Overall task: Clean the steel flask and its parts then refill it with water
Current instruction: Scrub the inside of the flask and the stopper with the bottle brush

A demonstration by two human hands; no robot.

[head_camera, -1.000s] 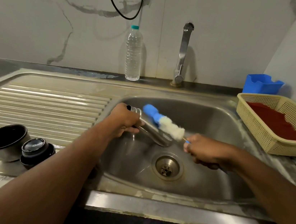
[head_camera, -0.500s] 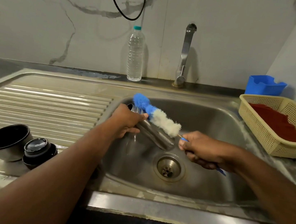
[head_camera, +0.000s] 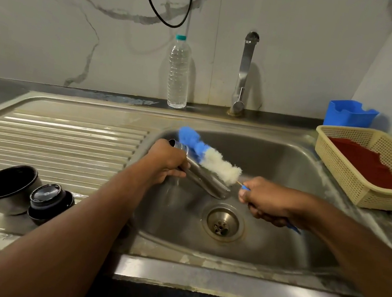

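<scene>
Left hand [head_camera: 165, 161] grips the cylindrical steel flask [head_camera: 201, 174] tilted over the sink [head_camera: 288, 160]; right hand [head_camera: 265, 202] clasps the blue-and-white fluffy bottle brush [head_camera: 210, 156], scrubbing its outside so drips drain.

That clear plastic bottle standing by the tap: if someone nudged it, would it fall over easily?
Probably fairly easily: the bottle is tall and narrow, standing upright on a small base. It looks nearly full of water, so it likely has some weight and resists a light touch. Its thin ribbed wall would probably give when squeezed, and once down it would likely roll.
</scene>
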